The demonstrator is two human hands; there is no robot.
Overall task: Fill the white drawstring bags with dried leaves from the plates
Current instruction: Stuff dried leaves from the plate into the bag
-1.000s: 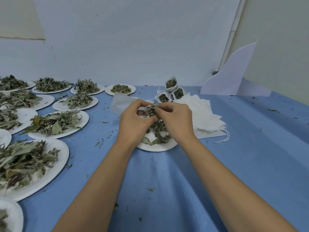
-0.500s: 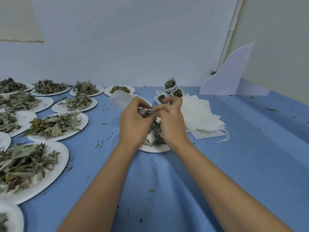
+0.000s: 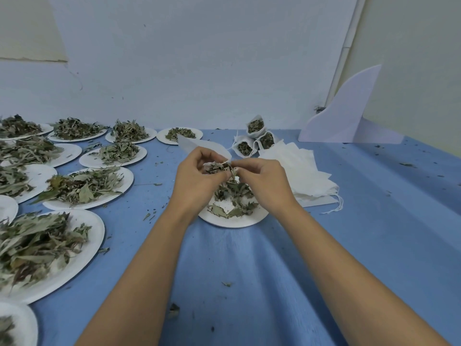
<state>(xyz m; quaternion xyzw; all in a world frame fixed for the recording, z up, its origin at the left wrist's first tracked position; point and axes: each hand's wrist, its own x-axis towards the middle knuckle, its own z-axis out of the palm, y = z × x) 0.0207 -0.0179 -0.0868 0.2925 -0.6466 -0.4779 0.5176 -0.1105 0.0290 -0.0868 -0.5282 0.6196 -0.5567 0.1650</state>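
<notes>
bag in hand: the drawstring bag [image 3: 226, 161] is held up over the plate [image 3: 234, 221] mid-table. It's mostly hidden, only a sliver of white rim shows between the thumbs.
left hand: the left hand [image 3: 197, 181] has its fingers curled round the bag, cupping it mouth-up.
right hand: the right hand [image 3: 267, 186] has thumb and forefinger pinching a tuft of dried leaves [image 3: 219, 169] at the bag's mouth. Can't tell if the rim is in that pinch too.
how it handles: the bag is thin, floppy cloth that weighs nothing and collapses if you let go. I'd hold it by the rim to keep the mouth open. The leaves are light, springy and brittle, so take small pinches and poke them down gently or they crumble and spill.
done so far: three filled bags [image 3: 255, 127] sit toward the table's [image 3: 374, 233] far edge.
still to go: a stack of empty bags [image 3: 299, 168] sits just right of the plate, strings trailing. The other plates [image 3: 82, 188] along the left edge are still heaped.
</notes>
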